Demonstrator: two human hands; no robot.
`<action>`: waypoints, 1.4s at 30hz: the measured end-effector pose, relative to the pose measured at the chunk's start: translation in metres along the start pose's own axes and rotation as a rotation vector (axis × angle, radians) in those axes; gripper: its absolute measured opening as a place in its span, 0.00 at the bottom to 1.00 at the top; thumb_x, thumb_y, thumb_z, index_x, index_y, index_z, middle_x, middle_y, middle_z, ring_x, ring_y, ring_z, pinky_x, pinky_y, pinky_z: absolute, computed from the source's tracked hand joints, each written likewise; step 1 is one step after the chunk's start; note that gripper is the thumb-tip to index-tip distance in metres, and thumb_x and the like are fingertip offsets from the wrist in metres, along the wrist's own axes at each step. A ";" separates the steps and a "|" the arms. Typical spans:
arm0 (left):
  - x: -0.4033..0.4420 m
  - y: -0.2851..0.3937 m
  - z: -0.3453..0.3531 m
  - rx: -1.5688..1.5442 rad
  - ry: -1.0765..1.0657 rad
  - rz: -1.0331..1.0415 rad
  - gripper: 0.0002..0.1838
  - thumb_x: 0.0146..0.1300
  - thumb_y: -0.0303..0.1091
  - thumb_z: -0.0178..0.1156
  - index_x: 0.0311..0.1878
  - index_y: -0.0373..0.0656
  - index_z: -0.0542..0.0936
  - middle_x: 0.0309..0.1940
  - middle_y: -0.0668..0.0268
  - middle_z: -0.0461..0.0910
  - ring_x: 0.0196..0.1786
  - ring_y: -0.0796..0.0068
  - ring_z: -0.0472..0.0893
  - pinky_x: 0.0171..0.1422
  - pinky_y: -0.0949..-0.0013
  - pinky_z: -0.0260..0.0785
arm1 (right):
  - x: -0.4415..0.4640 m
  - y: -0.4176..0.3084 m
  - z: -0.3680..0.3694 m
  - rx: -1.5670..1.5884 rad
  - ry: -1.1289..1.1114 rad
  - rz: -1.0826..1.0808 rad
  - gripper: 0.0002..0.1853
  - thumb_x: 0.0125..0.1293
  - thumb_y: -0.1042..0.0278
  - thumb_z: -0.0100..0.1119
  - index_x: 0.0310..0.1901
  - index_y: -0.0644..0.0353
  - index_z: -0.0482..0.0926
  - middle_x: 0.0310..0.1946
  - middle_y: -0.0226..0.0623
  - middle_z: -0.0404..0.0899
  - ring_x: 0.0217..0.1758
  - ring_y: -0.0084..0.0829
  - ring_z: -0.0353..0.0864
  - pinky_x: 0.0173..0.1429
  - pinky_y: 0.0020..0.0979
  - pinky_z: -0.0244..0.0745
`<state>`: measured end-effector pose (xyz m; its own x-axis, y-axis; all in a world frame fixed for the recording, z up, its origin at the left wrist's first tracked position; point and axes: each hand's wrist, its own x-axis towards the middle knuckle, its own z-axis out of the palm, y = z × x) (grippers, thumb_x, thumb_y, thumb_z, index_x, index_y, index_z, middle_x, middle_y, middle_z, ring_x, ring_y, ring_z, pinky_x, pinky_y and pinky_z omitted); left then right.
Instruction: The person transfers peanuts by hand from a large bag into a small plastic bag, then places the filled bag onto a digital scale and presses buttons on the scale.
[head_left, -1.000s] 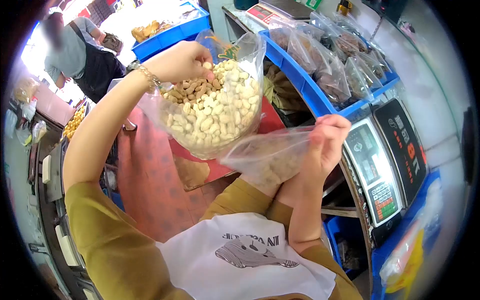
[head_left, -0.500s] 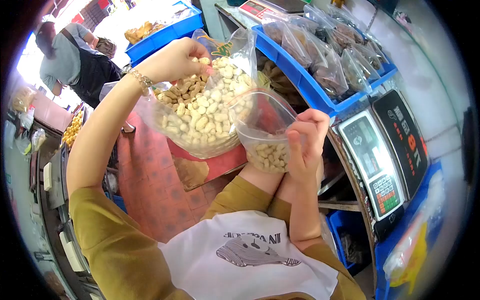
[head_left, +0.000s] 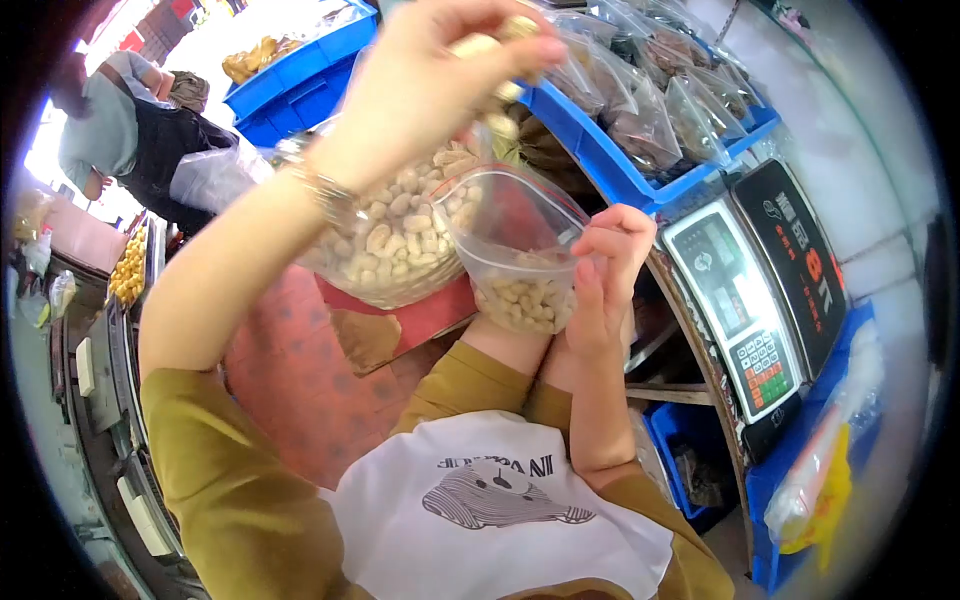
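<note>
Labels: the black panel of the scale (head_left: pixel 735 305) carries a large red "8" with a character beside it, plus smaller white and red characters too small to read. The keypad has white, green and red keys. Your shirt (head_left: pixel 500 515) shows dark lettering above an animal drawing, inverted in this view; "IN" is legible and the remainder is partly unclear.

Left arm: elbow bent, forearm angled up and inward, a bracelet (head_left: pixel 328 188) at the wrist. Your left hand (head_left: pixel 455 60) is above the large bag (head_left: pixel 395 265), palm turned down. Its grip is nearly closed, with peanuts (head_left: pixel 518 32) between thumb and fingers.

Right arm: elbow bent beside your torso, forearm upright. Your right hand (head_left: pixel 608 260) has its grip closed on the side edge of the small zip bag (head_left: pixel 515 240).

The small zip bag is clear, has a red line along its open mouth, and hangs above your thighs with pale, unshelled peanuts in its lower part. The large bag, also clear and filled with peanuts, rests on the red surface (head_left: pixel 435 318).
</note>
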<state>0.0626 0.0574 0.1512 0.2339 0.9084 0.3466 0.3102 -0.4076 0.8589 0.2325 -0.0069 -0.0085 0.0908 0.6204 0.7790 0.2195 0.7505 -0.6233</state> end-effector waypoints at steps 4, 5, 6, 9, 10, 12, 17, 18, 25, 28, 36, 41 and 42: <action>-0.005 -0.020 0.043 -0.287 -0.119 0.029 0.12 0.64 0.38 0.66 0.46 0.43 0.82 0.30 0.75 0.80 0.21 0.92 0.71 0.19 0.85 0.60 | -0.002 0.001 0.000 -0.032 0.043 -0.014 0.08 0.63 0.67 0.54 0.38 0.63 0.74 0.45 0.45 0.63 0.49 0.37 0.62 0.56 0.36 0.60; -0.006 -0.022 0.046 -0.269 -0.157 0.021 0.12 0.64 0.38 0.66 0.46 0.43 0.82 0.30 0.74 0.80 0.22 0.92 0.73 0.19 0.85 0.60 | -0.002 0.001 0.000 -0.046 0.048 -0.018 0.08 0.62 0.68 0.54 0.38 0.63 0.74 0.44 0.45 0.63 0.48 0.37 0.62 0.55 0.36 0.59; -0.007 -0.023 0.048 -0.252 -0.197 0.011 0.12 0.63 0.38 0.66 0.46 0.42 0.82 0.30 0.73 0.80 0.23 0.91 0.74 0.19 0.85 0.61 | -0.001 0.000 -0.001 -0.049 0.053 -0.024 0.08 0.63 0.68 0.54 0.37 0.64 0.74 0.44 0.45 0.63 0.48 0.37 0.62 0.55 0.36 0.59; -0.011 -0.028 0.048 -0.271 -0.288 0.001 0.13 0.63 0.39 0.66 0.45 0.41 0.82 0.31 0.71 0.81 0.24 0.89 0.77 0.19 0.84 0.62 | 0.001 0.001 -0.002 -0.052 0.082 -0.043 0.08 0.64 0.68 0.53 0.37 0.65 0.73 0.41 0.45 0.63 0.47 0.37 0.61 0.55 0.36 0.58; -0.012 -0.027 0.045 -0.267 -0.316 -0.025 0.13 0.64 0.39 0.66 0.45 0.41 0.82 0.31 0.71 0.81 0.24 0.89 0.78 0.19 0.84 0.62 | 0.002 0.002 -0.002 -0.051 0.096 -0.051 0.08 0.64 0.67 0.53 0.37 0.65 0.73 0.41 0.44 0.63 0.47 0.37 0.61 0.55 0.36 0.57; -0.013 -0.021 0.038 -0.258 -0.373 -0.077 0.13 0.64 0.38 0.65 0.45 0.40 0.82 0.31 0.70 0.81 0.25 0.88 0.79 0.19 0.84 0.62 | 0.002 0.003 -0.002 -0.040 0.117 -0.055 0.09 0.66 0.66 0.53 0.37 0.64 0.73 0.40 0.44 0.62 0.46 0.37 0.61 0.55 0.35 0.57; -0.016 -0.001 0.028 -0.199 -0.505 -0.193 0.11 0.64 0.38 0.65 0.44 0.41 0.82 0.30 0.71 0.81 0.21 0.89 0.73 0.19 0.84 0.60 | -0.002 0.005 -0.004 -0.031 0.125 -0.025 0.09 0.68 0.65 0.52 0.39 0.62 0.74 0.43 0.43 0.60 0.47 0.36 0.59 0.55 0.35 0.57; -0.015 -0.001 0.027 -0.165 -0.538 -0.206 0.11 0.64 0.37 0.65 0.44 0.41 0.82 0.29 0.72 0.81 0.20 0.90 0.72 0.19 0.84 0.59 | -0.003 0.006 -0.005 -0.030 0.123 -0.042 0.08 0.68 0.66 0.53 0.40 0.62 0.74 0.44 0.43 0.60 0.48 0.36 0.59 0.56 0.35 0.57; -0.012 -0.008 0.034 0.086 -0.763 -0.211 0.11 0.61 0.38 0.67 0.42 0.40 0.83 0.24 0.77 0.74 0.23 0.90 0.68 0.23 0.80 0.58 | -0.005 0.012 -0.004 0.016 0.166 -0.126 0.06 0.67 0.65 0.58 0.40 0.57 0.78 0.49 0.42 0.58 0.51 0.36 0.59 0.59 0.37 0.56; -0.009 -0.018 0.035 0.188 -0.757 0.111 0.12 0.61 0.37 0.68 0.41 0.38 0.83 0.23 0.77 0.74 0.25 0.88 0.69 0.27 0.77 0.61 | -0.007 0.010 -0.010 -0.022 0.187 -0.112 0.05 0.66 0.65 0.60 0.39 0.55 0.79 0.50 0.42 0.58 0.52 0.36 0.59 0.59 0.37 0.56; -0.011 -0.023 0.037 0.538 -0.816 0.353 0.10 0.56 0.32 0.65 0.40 0.39 0.82 0.22 0.58 0.76 0.24 0.63 0.74 0.33 0.66 0.68 | -0.009 -0.005 -0.019 -0.022 0.111 -0.093 0.06 0.60 0.68 0.65 0.39 0.54 0.81 0.45 0.38 0.65 0.48 0.34 0.63 0.52 0.32 0.60; -0.010 -0.016 0.042 0.602 -0.888 0.276 0.11 0.57 0.34 0.61 0.40 0.39 0.83 0.27 0.55 0.81 0.31 0.56 0.80 0.38 0.62 0.72 | -0.005 -0.012 -0.018 -0.010 0.068 -0.083 0.06 0.58 0.70 0.66 0.37 0.55 0.81 0.41 0.36 0.69 0.46 0.33 0.64 0.48 0.31 0.61; -0.010 -0.017 0.042 0.546 -0.903 0.247 0.12 0.56 0.33 0.61 0.42 0.39 0.82 0.25 0.55 0.79 0.28 0.58 0.78 0.35 0.62 0.70 | -0.005 -0.012 -0.017 -0.018 0.085 -0.069 0.06 0.57 0.70 0.66 0.37 0.54 0.81 0.41 0.35 0.69 0.46 0.34 0.64 0.48 0.32 0.61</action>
<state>0.0935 0.0512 0.1179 0.8688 0.4827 -0.1105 0.4779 -0.7590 0.4421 0.2457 -0.0231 -0.0038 0.1564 0.5455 0.8234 0.2455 0.7860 -0.5674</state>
